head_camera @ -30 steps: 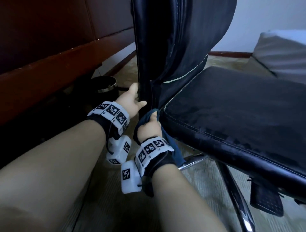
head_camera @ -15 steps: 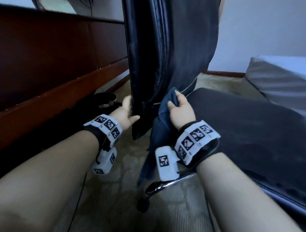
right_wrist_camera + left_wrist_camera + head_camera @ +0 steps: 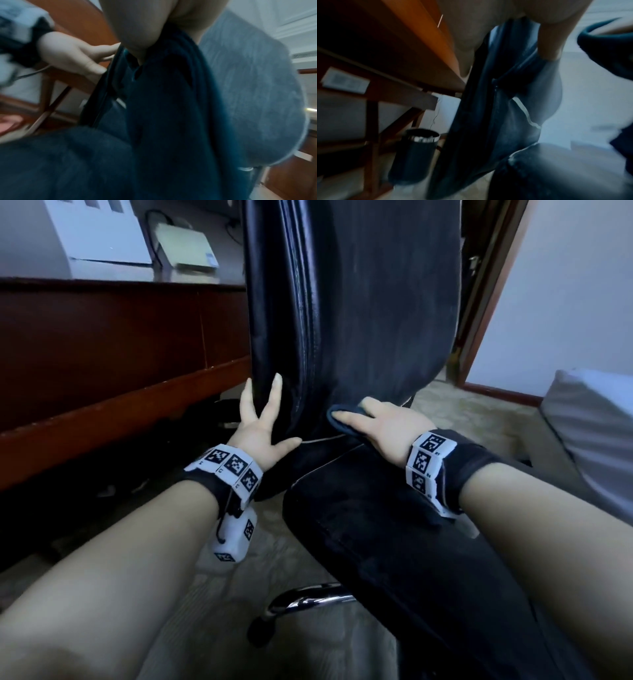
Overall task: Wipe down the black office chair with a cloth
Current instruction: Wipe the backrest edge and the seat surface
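Note:
The black office chair fills the middle of the head view, its tall backrest (image 3: 359,302) upright and its seat (image 3: 394,525) running toward me. My left hand (image 3: 263,419) lies on the backrest's left edge with straight, spread fingers, thumb on the front face. My right hand (image 3: 370,422) presses a dark blue cloth (image 3: 337,419) flat against the lower front of the backrest, fingers straight over it. In the right wrist view the cloth (image 3: 171,108) hangs down from under the palm, and the left hand (image 3: 77,56) shows at the chair's edge.
A dark wooden desk (image 3: 120,354) stands close on the left, with a printer (image 3: 185,244) on top. A black bin with a metal rim (image 3: 418,152) stands under it beside the chair. The chrome chair base (image 3: 308,601) sticks out below the seat. A grey cushion (image 3: 596,419) lies at right.
My right hand has moved rightward onto the front of the backrest, going from gripping the bunched cloth to pressing it flat. The left hand has slid up the backrest edge and spread its fingers.

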Tool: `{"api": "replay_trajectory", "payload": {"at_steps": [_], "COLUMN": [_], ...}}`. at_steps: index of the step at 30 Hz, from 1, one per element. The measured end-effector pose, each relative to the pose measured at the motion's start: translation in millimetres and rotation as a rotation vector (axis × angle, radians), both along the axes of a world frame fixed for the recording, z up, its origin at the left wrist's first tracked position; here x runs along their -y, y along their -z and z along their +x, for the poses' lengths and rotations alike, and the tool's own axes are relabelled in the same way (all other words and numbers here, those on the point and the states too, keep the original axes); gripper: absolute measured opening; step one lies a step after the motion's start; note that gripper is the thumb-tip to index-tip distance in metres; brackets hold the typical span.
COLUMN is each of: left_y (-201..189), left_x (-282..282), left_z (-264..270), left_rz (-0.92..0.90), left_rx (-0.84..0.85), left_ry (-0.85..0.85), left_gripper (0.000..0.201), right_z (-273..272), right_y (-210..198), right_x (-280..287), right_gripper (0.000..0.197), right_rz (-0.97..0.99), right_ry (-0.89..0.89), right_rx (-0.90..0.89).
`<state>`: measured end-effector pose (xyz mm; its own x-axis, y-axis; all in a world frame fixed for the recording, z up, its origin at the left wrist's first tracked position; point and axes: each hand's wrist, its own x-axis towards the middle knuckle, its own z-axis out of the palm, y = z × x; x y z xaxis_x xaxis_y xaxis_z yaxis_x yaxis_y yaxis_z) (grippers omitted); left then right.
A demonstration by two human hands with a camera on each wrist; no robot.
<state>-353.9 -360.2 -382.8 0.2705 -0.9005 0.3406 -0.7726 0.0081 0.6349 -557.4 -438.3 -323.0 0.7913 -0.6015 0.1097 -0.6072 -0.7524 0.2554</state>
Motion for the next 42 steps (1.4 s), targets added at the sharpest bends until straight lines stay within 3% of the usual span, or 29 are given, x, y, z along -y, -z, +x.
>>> {"api": "replay_trajectory", "payload": {"at_steps": [5,13,17,23,28,31,33,36,42], "left_y": [0.5,0.1,4.0,13.3,9.8,11.6,12.9,11.7,14.5], "left_x": [14.7,39.7,63.3,93.7,106.4,110.5,112.1,112.1,116.6], "left_z": [3.5,28.5,45.6,61.4,63.8,68.1,69.3,66.2,69.2], "left_rz": [0.055,0.151,0.126,0.087,0.134,0.115,0.099,0.096,0.087], "left_rx": [-0.007,0.103,0.171,0.202,0.179,0.178,0.18,0.192,0.194], "left_ry": [-0.11,-0.072,-0.045,0.002,0.025,0.043,0.05,0.034,0.038], "left_gripper": [0.101,0.106,0.114,0.119,0.12,0.12,0.12,0.118,0.119], "right_z": [6.1,48.7,73.9,87.2,63.0,38.6,47.8,81.6,70.5], "right_y": [16.3,46.7,55.7,75.6,68.7,60.9,58.6,61.7,72.0], "right_x": [8.0,24.7,41.6,69.4,97.1,103.9,93.4,87.8,111.3], "right_gripper": [0.065,0.069,0.073,0.059,0.046,0.055,0.063,0.069,0.054], "right_rz": [-0.031,-0.063,-0.117,-0.178,-0.174,-0.125,-0.081,-0.176,-0.2], "right_ry": [-0.109,-0.115,-0.068,0.067,0.151,0.276,0.193,-0.012,0.076], "right_rx": [-0.179,-0.364,-0.316,-0.265,-0.328,-0.393,-0.405,-0.441,-0.39]}}
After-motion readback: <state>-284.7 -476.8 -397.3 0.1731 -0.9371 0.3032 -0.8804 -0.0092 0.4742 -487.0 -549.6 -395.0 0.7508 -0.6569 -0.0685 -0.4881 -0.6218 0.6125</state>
